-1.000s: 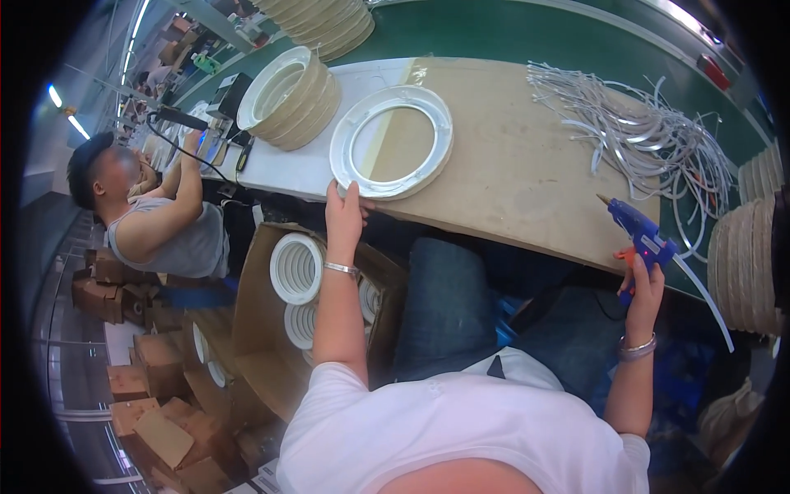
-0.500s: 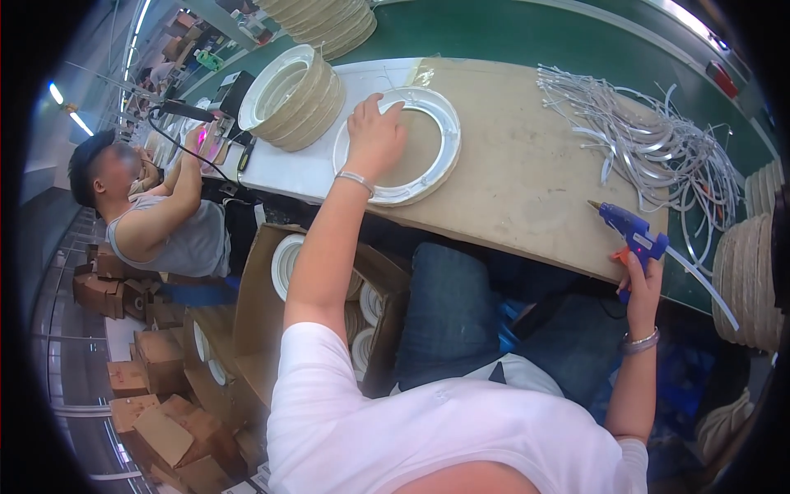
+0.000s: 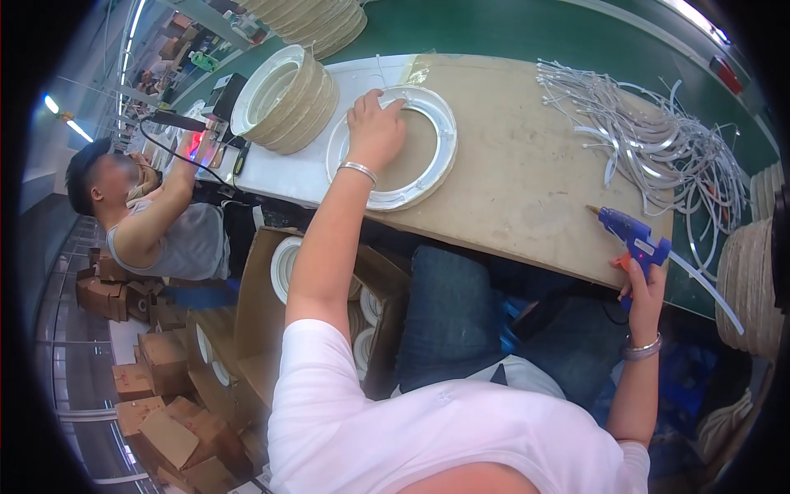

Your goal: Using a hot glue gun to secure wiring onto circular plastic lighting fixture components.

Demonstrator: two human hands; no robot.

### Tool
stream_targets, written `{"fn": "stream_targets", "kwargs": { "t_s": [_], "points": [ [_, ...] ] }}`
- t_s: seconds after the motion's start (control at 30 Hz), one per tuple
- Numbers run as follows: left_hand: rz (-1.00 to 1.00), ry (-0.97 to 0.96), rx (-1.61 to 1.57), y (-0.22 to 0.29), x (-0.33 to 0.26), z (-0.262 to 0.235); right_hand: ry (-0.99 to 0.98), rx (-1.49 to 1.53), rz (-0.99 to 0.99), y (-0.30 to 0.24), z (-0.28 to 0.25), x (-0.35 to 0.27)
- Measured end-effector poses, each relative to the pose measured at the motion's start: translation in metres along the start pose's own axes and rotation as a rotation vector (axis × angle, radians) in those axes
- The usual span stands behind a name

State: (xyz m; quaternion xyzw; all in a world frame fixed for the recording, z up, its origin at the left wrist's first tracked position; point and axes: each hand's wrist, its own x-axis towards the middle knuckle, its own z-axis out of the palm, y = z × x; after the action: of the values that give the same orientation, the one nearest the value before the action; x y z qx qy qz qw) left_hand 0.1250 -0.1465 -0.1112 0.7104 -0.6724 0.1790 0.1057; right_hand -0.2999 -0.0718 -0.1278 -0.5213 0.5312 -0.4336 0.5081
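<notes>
A round white ring frame (image 3: 445, 136) with a fabric-like beige outer side lies flat on the brown board in front of me. My left hand (image 3: 377, 132) reaches over its near left part. The fingers are bent down onto the far left part of the rim, and the fingertips are partly hidden. At the board's right edge, my right hand (image 3: 646, 288) is wrapped round the handle of a blue glue gun (image 3: 634, 235). Its nozzle points up and left, away from the ring, and a white glue stick (image 3: 708, 292) sticks out of its back.
A stack of similar rings (image 3: 288, 107) stands left of the board (image 3: 527, 165). White cables (image 3: 658, 148) lie in a heap at the far right. More rings (image 3: 745, 272) are stacked at the right edge. An open carton (image 3: 255, 329) stands below, and a co-worker (image 3: 164, 222) works at left.
The whole view has shifted slightly. My left hand stays on the ring and my right hand keeps the glue gun in nearly the same place. The co-worker's forearm has moved a little.
</notes>
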Motion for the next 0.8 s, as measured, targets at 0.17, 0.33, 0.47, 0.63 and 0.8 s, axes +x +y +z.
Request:
{"fn": "stream_targets", "kwargs": {
  "t_s": [0.17,0.33,0.47,0.63,0.8],
  "points": [
    [-0.002,-0.032,-0.008,0.001,-0.001,-0.007,-0.021,0.003,0.021,-0.005,0.000,-0.001],
    [-0.054,0.067,-0.691,0.035,-0.016,-0.051,-0.011,-0.007,-0.033,0.001,-0.003,-0.003],
    [-0.230,-0.222,-1.659,0.122,-0.066,-0.131,0.024,-0.057,-0.028,0.007,-0.002,-0.001],
    [0.183,-0.772,-2.208,0.184,-0.091,-0.184,0.077,-0.009,-0.006,0.021,-0.005,0.017],
    [0.298,-0.897,-2.356,0.191,-0.115,-0.208,-0.020,-0.088,0.048,0.005,-0.011,0.021]
  ]
}}
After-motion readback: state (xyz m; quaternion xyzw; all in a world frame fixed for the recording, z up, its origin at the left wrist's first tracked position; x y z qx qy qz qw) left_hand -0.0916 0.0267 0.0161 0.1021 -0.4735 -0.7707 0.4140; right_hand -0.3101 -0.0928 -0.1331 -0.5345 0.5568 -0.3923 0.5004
